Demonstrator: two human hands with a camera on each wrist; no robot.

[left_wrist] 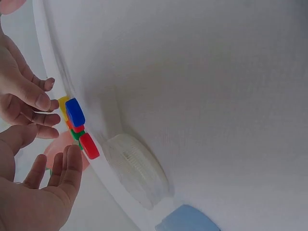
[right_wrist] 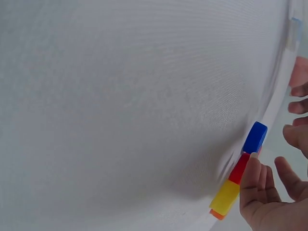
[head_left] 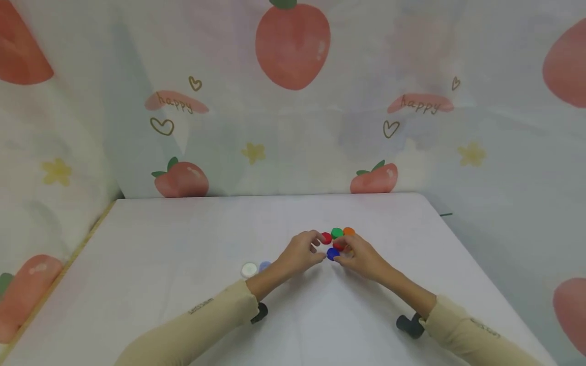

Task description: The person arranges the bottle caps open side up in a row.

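A small cluster of coloured pieces lies on the white table. In the head view a blue piece (head_left: pixel 332 254) is nearest the person, with a red piece (head_left: pixel 326 238), a green piece (head_left: pixel 337 233) and an orange piece (head_left: pixel 349 231) behind it. A second red piece is partly covered by fingers. The right wrist view also shows a yellow piece (right_wrist: pixel 225 197). My left hand (head_left: pixel 303 252) is at the cluster's left, fingers loosely bent beside the red piece. From the right, my right hand (head_left: pixel 361 258) reaches over the cluster, thumb near the blue piece. Neither hand visibly grips anything.
To the left, near my left forearm, lie a clear round piece (head_left: pixel 249 270) and a pale blue piece (head_left: pixel 264 266). Dark wrist cameras sit under both cuffs. A patterned cloth with fruit prints hangs behind the table and along its sides.
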